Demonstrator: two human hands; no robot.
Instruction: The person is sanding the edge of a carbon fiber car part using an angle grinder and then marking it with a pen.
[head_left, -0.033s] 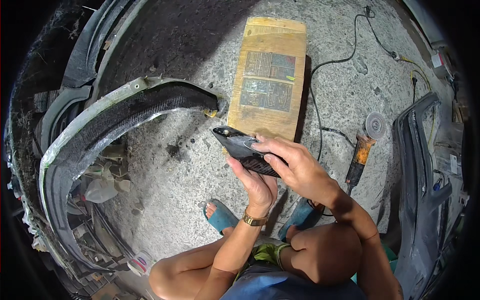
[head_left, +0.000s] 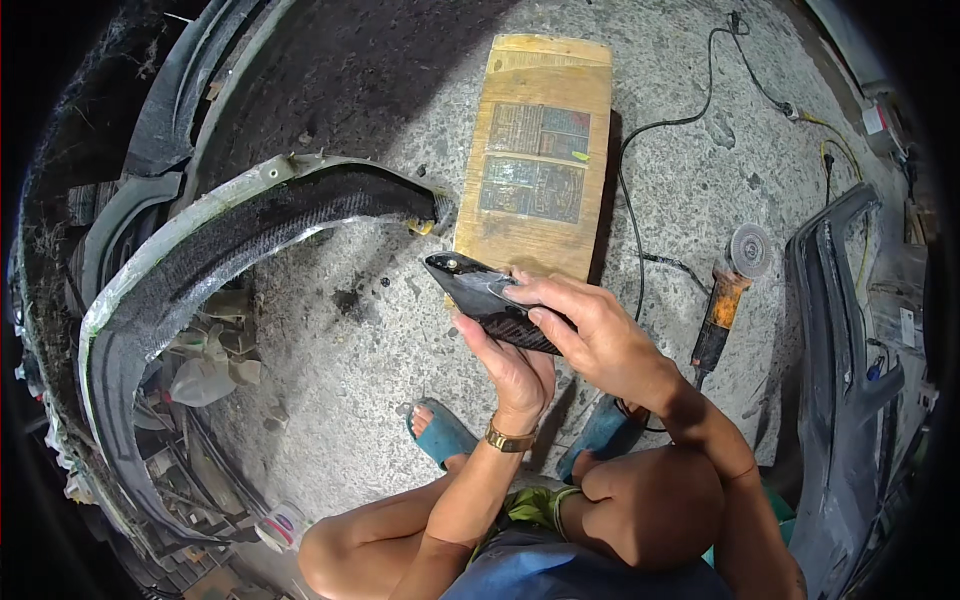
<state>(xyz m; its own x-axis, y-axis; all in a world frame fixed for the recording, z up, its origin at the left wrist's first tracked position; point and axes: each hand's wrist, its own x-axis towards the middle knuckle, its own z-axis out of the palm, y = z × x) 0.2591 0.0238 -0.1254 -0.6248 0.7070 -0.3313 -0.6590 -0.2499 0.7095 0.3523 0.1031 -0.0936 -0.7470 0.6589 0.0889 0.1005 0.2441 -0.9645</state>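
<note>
A small pointed black part [head_left: 475, 285], with a woven carbon-fibre pattern on its lower side, is held over the near end of a wooden board. My left hand [head_left: 515, 375] cradles it from beneath, thumb along its near side and the other fingers mostly hidden. From the right, my right hand [head_left: 605, 330] has its bent fingers and thumb closed on the part's upper face and far edge. Whether something small also sits under those fingertips is hidden. The part's tip points to the far left, with a small round fitting near it.
The wooden board [head_left: 545, 70] bears two dark printed sheets. To the right, an orange-and-black angle grinder [head_left: 722, 310] lies near a black cord [head_left: 622, 165]. A curved black arch panel [head_left: 150, 270] stands left; a long black panel [head_left: 825, 300] lies far right. A clear plastic jug [head_left: 200, 380] sits left.
</note>
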